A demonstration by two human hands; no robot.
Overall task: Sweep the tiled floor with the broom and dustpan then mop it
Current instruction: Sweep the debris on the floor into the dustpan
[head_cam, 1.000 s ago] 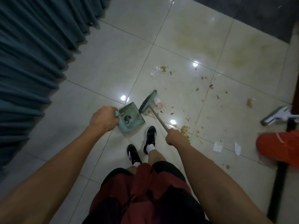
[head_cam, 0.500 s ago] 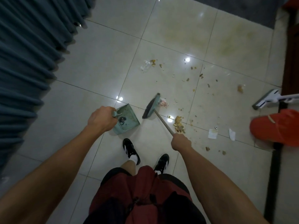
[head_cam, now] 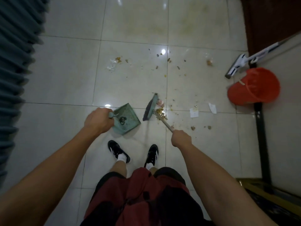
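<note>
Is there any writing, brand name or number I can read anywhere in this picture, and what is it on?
No text can be read.
Paper scraps on the floor: any marks are too small and blurred to read.
Mop by the red bucket: dark patches on its handle, which cannot be made out as letters.
Dustpan in the left hand, broom in the right hand, shoes: no lettering visible.

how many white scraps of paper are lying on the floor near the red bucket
2. One squarish paper scrap lies right of the broom; a smaller one lies further right, below the red bucket. Crumbs may hide smaller bits.
</note>
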